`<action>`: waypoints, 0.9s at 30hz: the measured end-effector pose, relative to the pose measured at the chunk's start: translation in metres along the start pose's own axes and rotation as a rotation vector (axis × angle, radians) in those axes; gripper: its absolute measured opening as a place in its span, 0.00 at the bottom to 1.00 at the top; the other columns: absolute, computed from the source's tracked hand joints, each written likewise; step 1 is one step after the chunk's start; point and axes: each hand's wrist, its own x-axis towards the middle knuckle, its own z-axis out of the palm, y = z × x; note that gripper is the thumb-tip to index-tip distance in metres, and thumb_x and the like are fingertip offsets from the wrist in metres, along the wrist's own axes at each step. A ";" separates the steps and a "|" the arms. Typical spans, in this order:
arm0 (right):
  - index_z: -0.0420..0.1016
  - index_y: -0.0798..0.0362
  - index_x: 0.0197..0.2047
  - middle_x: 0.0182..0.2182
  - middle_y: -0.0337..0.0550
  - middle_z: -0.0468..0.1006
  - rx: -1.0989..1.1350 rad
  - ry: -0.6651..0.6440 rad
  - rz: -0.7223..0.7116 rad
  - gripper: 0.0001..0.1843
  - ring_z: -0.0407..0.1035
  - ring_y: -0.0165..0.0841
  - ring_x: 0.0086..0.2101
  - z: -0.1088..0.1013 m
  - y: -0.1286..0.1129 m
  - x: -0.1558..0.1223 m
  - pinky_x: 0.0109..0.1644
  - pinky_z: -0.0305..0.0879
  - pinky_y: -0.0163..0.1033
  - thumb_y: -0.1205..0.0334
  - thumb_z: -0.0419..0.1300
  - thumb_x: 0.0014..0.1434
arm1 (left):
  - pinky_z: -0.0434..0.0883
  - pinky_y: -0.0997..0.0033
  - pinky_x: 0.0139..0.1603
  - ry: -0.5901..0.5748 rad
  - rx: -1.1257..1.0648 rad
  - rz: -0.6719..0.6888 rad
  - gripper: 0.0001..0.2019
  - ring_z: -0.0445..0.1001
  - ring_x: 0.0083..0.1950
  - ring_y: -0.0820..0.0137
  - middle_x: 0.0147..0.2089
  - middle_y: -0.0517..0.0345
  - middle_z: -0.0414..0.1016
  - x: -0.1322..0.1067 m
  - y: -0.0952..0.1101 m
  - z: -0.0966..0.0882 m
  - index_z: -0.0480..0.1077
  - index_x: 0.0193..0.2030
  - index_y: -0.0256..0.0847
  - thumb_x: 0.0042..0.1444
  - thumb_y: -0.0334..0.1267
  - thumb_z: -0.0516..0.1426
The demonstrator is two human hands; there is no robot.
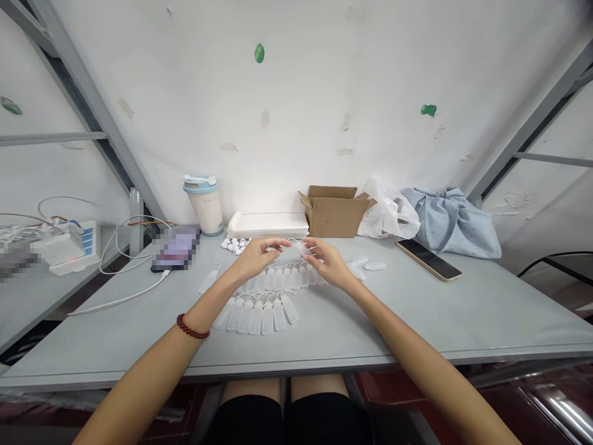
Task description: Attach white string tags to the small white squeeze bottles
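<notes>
Both my hands are raised just above the grey table (417,321), near its middle. My left hand (257,254) and my right hand (327,261) pinch the two ends of one small clear plastic tag with a thin white loop (296,247), held between them. Below the hands lie two curved rows of several like clear tags (266,306). A pile of small white pieces (235,244) sits just beyond my left hand. A dark red bead bracelet (191,327) is on my left wrist.
At the back stand a lidded cup (205,205), a stack of white trays (269,224), an open cardboard box (334,211), a white plastic bag (388,213) and blue cloth (451,221). One phone (428,259) lies right, another on a cable (176,248) left.
</notes>
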 end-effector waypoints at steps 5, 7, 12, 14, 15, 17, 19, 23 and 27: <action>0.67 0.54 0.51 0.41 0.49 0.73 0.029 -0.021 -0.001 0.19 0.72 0.33 0.36 0.000 -0.002 0.000 0.41 0.71 0.43 0.61 0.56 0.56 | 0.68 0.73 0.32 0.030 0.033 0.008 0.16 0.70 0.39 0.68 0.44 0.54 0.75 -0.001 0.004 0.000 0.75 0.45 0.43 0.50 0.39 0.52; 0.67 0.53 0.51 0.41 0.49 0.73 0.037 -0.027 0.007 0.18 0.72 0.33 0.36 0.000 -0.003 -0.001 0.41 0.71 0.43 0.62 0.56 0.56 | 0.67 0.73 0.31 0.039 0.035 0.011 0.17 0.70 0.38 0.68 0.43 0.54 0.75 -0.001 0.005 0.000 0.74 0.45 0.42 0.50 0.39 0.52; 0.67 0.53 0.51 0.42 0.49 0.73 0.045 -0.033 0.012 0.18 0.71 0.33 0.36 -0.001 -0.006 -0.001 0.42 0.70 0.43 0.61 0.57 0.56 | 0.66 0.74 0.29 0.059 0.044 0.016 0.17 0.70 0.36 0.69 0.43 0.54 0.75 -0.002 0.006 0.000 0.74 0.44 0.42 0.50 0.38 0.52; 0.68 0.52 0.51 0.42 0.48 0.73 0.046 -0.030 -0.002 0.18 0.71 0.33 0.36 -0.002 -0.006 -0.001 0.42 0.70 0.43 0.61 0.57 0.56 | 0.66 0.74 0.29 0.073 0.049 0.017 0.16 0.70 0.36 0.69 0.43 0.55 0.75 -0.002 0.006 0.000 0.74 0.44 0.42 0.50 0.39 0.52; 0.68 0.52 0.51 0.42 0.48 0.73 0.045 -0.028 -0.006 0.18 0.71 0.33 0.36 -0.002 -0.006 -0.001 0.42 0.70 0.43 0.60 0.57 0.56 | 0.65 0.74 0.29 0.076 0.050 0.019 0.16 0.69 0.36 0.69 0.43 0.55 0.74 -0.002 0.006 0.000 0.74 0.45 0.43 0.51 0.39 0.52; 0.68 0.52 0.50 0.41 0.48 0.73 0.042 -0.023 0.000 0.18 0.71 0.33 0.36 -0.002 -0.006 -0.001 0.41 0.70 0.43 0.60 0.57 0.56 | 0.65 0.74 0.29 0.078 0.054 0.022 0.17 0.69 0.35 0.69 0.42 0.56 0.74 -0.002 0.006 0.001 0.74 0.45 0.43 0.51 0.39 0.51; 0.68 0.53 0.51 0.41 0.49 0.73 0.046 -0.023 0.013 0.18 0.71 0.33 0.36 -0.001 -0.006 -0.001 0.41 0.70 0.43 0.60 0.57 0.56 | 0.64 0.74 0.28 0.073 0.062 0.027 0.16 0.68 0.34 0.71 0.41 0.56 0.74 -0.002 0.007 0.001 0.74 0.44 0.42 0.51 0.39 0.52; 0.67 0.53 0.52 0.42 0.49 0.72 0.053 -0.027 0.035 0.20 0.71 0.33 0.36 -0.001 -0.007 -0.001 0.41 0.70 0.43 0.60 0.57 0.56 | 0.63 0.74 0.27 0.045 0.044 0.034 0.15 0.67 0.31 0.72 0.43 0.56 0.75 -0.003 0.009 0.002 0.75 0.43 0.42 0.51 0.40 0.52; 0.65 0.53 0.53 0.42 0.49 0.72 0.040 -0.036 0.043 0.21 0.71 0.32 0.35 -0.002 -0.007 -0.001 0.41 0.70 0.43 0.61 0.57 0.56 | 0.65 0.74 0.29 0.036 0.015 0.040 0.14 0.70 0.37 0.69 0.46 0.56 0.75 -0.003 0.008 0.002 0.75 0.42 0.41 0.51 0.40 0.53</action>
